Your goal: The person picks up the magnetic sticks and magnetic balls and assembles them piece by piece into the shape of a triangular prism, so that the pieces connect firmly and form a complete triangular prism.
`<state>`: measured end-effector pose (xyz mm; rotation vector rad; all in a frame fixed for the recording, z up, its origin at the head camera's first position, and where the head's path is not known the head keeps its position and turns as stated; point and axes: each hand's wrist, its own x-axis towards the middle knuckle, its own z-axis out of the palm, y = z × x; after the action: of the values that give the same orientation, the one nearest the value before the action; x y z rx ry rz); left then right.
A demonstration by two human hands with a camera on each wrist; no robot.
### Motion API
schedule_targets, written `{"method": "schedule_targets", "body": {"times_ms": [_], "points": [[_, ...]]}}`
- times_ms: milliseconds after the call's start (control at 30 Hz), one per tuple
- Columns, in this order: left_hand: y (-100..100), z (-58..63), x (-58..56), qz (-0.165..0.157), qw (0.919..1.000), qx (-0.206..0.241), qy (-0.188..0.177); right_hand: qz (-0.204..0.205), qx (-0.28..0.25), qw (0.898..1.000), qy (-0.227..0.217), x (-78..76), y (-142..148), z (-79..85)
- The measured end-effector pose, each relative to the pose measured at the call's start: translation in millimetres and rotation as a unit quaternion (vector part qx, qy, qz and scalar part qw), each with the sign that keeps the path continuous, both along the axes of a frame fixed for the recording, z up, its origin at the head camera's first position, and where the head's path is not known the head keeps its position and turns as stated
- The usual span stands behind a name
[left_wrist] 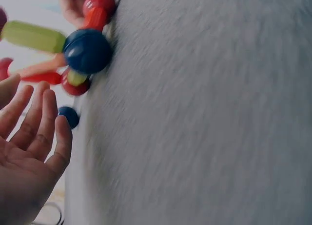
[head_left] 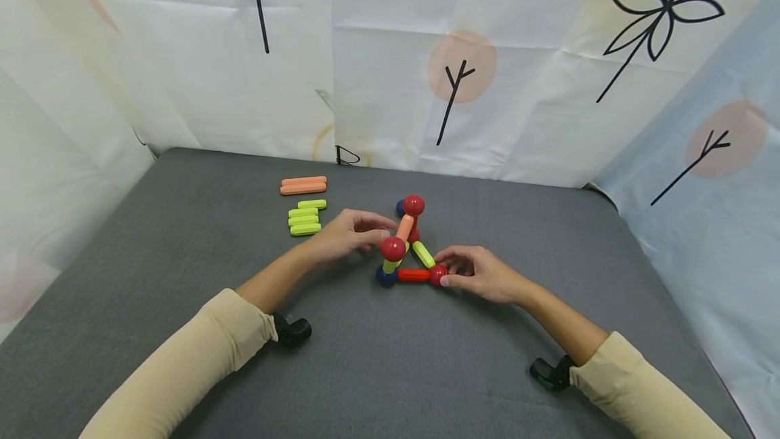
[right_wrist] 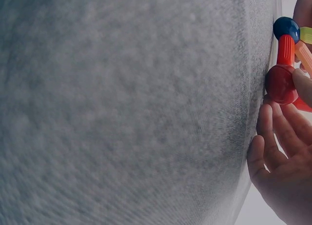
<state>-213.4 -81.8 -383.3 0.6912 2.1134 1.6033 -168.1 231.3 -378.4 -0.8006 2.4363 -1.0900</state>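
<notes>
A small frame of magnetic balls and sticks stands mid-table. Its lower front edge is a red stick (head_left: pixel 414 276) between a blue ball (head_left: pixel 386 276) and a red ball (head_left: pixel 437 274). From the right, my right hand (head_left: pixel 487 273) pinches that red ball with thumb and fingertips. Above the blue ball, a short yellow-green stick carries an upper red ball (head_left: pixel 393 249). An orange stick (head_left: pixel 405 227) links it to another raised red ball (head_left: pixel 414 205). My left hand (head_left: pixel 353 230) is beside the upper front ball, its fingers (left_wrist: pixel 35 120) loosely extended and holding nothing.
Left of the frame lie two spare orange sticks (head_left: pixel 303 185) and several short yellow-green sticks (head_left: pixel 304 220). A separate-looking blue ball (head_left: pixel 400 207) shows behind the raised back ball. Patterned cloth (head_left: pixel 390 87) hangs behind the grey tabletop (head_left: pixel 390 371).
</notes>
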Motion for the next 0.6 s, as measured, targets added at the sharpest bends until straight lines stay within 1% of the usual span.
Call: {"method": "schedule_targets", "body": {"times_ms": [100,200,267,367,467,600], "points": [[-17,5.0,-3.2,0.026,0.9996,0.000,0.013,-0.001,0.001,1.000,0.001,0.3,1,-0.9],[-41,11.7,-6.3,0.060,0.9979,-0.003,0.026,-0.002,0.001,1.000,-0.001,0.4,1,-0.8],[-58,14.6,-7.3,0.085,0.9957,-0.012,0.035,-0.001,0.001,1.000,-0.001,0.3,0,-0.1],[-82,15.9,-6.5,0.114,0.9911,-0.044,0.053,0.002,0.002,1.000,0.001,0.3,0,0.7],[-99,14.5,-4.2,0.128,0.9861,-0.083,0.066,0.003,0.002,1.000,0.001,0.3,0,1.1],[-112,11.9,0.5,0.128,0.9781,-0.136,0.092,0.000,0.002,1.000,0.000,0.3,1,0.1]]}}
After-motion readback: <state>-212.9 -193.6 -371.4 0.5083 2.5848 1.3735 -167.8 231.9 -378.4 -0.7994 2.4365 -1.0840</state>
